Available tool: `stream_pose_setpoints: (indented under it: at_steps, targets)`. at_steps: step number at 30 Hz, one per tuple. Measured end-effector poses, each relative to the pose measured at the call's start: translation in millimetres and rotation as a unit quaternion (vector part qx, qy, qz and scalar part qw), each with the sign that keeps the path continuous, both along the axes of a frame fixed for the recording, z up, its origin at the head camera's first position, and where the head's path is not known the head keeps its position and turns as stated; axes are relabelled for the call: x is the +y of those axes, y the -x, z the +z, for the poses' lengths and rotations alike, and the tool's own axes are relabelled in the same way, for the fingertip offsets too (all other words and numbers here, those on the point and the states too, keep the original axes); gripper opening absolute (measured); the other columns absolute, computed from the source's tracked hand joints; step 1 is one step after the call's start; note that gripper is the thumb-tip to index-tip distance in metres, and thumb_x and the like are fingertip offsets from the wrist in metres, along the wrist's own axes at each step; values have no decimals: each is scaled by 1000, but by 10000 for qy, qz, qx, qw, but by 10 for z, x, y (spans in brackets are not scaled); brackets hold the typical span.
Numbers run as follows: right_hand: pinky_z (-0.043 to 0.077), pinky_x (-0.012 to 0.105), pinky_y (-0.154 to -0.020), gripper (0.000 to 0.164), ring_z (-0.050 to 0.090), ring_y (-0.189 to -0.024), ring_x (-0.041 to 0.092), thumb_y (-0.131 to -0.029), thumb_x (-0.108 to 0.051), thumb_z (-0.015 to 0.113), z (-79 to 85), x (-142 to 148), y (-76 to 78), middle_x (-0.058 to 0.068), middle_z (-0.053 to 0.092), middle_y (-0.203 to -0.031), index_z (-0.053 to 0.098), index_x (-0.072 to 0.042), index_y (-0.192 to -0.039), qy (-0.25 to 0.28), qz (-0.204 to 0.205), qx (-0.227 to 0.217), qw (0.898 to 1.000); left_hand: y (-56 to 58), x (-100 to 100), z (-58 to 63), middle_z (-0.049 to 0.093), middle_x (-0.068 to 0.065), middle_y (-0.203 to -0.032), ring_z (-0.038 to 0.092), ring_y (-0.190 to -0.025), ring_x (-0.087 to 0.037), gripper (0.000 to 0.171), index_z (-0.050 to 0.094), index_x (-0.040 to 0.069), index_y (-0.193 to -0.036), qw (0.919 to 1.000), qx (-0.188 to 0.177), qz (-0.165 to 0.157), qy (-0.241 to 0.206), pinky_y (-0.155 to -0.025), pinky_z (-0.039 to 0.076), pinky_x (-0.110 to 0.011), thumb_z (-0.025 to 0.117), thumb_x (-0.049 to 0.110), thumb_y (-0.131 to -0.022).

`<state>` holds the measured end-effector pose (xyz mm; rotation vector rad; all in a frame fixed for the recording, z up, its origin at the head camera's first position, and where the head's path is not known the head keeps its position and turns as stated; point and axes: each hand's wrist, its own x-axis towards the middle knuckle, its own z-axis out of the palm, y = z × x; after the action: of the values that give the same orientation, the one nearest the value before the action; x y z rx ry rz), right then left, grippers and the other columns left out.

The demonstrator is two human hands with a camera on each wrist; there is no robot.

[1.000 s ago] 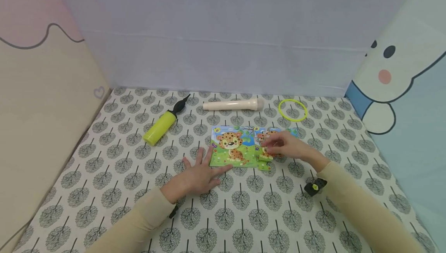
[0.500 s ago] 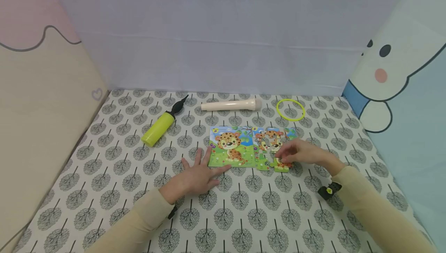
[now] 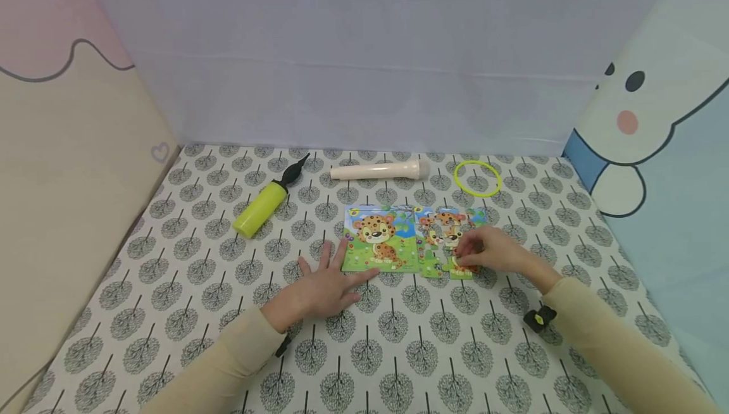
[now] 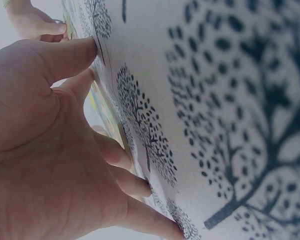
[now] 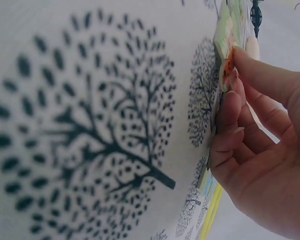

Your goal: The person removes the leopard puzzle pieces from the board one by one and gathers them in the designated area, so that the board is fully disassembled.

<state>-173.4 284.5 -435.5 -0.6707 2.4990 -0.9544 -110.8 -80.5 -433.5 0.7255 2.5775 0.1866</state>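
Note:
A leopard picture card (image 3: 405,250) lies flat at the middle of the patterned cloth. My left hand (image 3: 327,290) rests with fingers spread at its lower left corner, fingertips reaching its edge. Against the card's right side sits a jigsaw puzzle (image 3: 426,216) of the same leopard, with gaps between some pieces. At its lower right, my right hand (image 3: 494,250) pinches a puzzle piece (image 3: 460,272) showing orange spotted fur and green grass. In the right wrist view, thumb and fingertips hold this puzzle piece (image 5: 225,50) close to the cloth. Part of the puzzle is hidden beneath the right hand.
Behind the card lies a white toy microphone (image 3: 376,171). A yellow-green hand pump (image 3: 262,208) with a black nozzle is to the left, and a thin yellow ring (image 3: 477,195) at the back right. Fabric walls (image 3: 364,85) border the cloth-covered table.
The right hand has carried the puzzle piece from the puzzle's middle toward its lower right, then shifted only slightly. The left hand has stayed in place.

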Motion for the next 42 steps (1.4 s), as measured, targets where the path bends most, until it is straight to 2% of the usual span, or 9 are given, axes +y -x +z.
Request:
stream_pose_setpoints:
  at_steps: [7, 12, 17, 20, 24, 28, 32, 37, 42]
  targets:
    - [50, 29, -56, 10, 58, -64, 15, -84, -17, 75, 9, -23, 16, -3, 62, -75, 67, -12, -88, -75, -118, 279, 9995, 0, 8, 26, -17, -23, -153, -10, -134, -53, 54, 19, 52, -147, 10000, -28, 7, -8, -87, 7, -82, 43, 49, -98]
    - [51, 29, -62, 9, 59, -71, 14, -87, -17, 71, 52, -105, 51, -5, 62, -80, 68, -11, -92, 16, -103, 424, 9990, -5, 4, 25, -16, -23, -153, -9, -134, -53, 54, 20, 51, -147, 10000, -7, -9, -42, -87, 6, -83, 43, 48, -98]
    - [51, 32, -62, 13, 59, -72, 14, -90, -20, 68, 94, -280, 97, -4, 64, -84, 68, -9, -98, 135, 28, 295, 9995, -2, 8, 27, -16, -23, -153, -9, -134, -53, 54, 20, 52, -147, 10000, -19, -3, -34, -87, 7, -83, 42, 49, -98]
    - [51, 32, -62, 14, 61, -72, 15, -90, -15, 68, 91, -402, 121, -2, 65, -87, 68, -6, -100, 365, 195, 296, 9987, 4, 15, 30, -16, -23, -153, -9, -134, -53, 54, 21, 52, -147, 10000, -27, 7, -10, -87, 7, -83, 42, 49, -98]
    - [52, 31, -65, 21, 61, -76, 14, -88, -14, 70, 49, -567, 133, -2, 64, -90, 68, -5, -106, 415, 305, 241, 9984, 15, 24, 27, -17, -22, -153, -10, -134, -52, 54, 21, 53, -146, 10000, -51, 28, 37, -87, 7, -83, 43, 49, -98]
    - [52, 31, -69, 34, 58, -79, 12, -85, -21, 74, 17, -735, 128, -2, 62, -92, 65, -6, -115, 137, 176, 209, 9995, 24, 27, 21, -17, -22, -153, -10, -134, -52, 53, 20, 53, -146, 9999, -64, 35, 90, -87, 7, -83, 42, 50, -98]
    - [50, 31, -69, 47, 56, -77, 12, -80, -27, 79, 23, -882, 125, -1, 62, -91, 64, -5, -118, -166, 52, 408, 9990, 25, 24, 26, -16, -22, -153, -10, -134, -53, 53, 20, 53, -146, 9999, -70, 21, 91, -87, 8, -83, 42, 50, -98]
    - [49, 30, -69, 52, 54, -76, 13, -75, -31, 82, 5, -972, 145, -2, 61, -91, 65, -5, -117, -451, 51, 535, 9975, 21, 22, 23, -16, -23, -153, -10, -134, -53, 53, 20, 53, -146, 9999, -72, 27, 69, -86, 8, -83, 42, 50, -98]
    - [49, 31, -66, 53, 54, -73, 13, -73, -32, 83, 13, -1005, 145, -1, 60, -88, 66, -5, -116, -486, 105, 461, 9977, 20, 18, 18, -16, -23, -153, -11, -134, -52, 53, 21, 54, -146, 9999, -79, 39, 67, -86, 8, -84, 42, 50, -98]
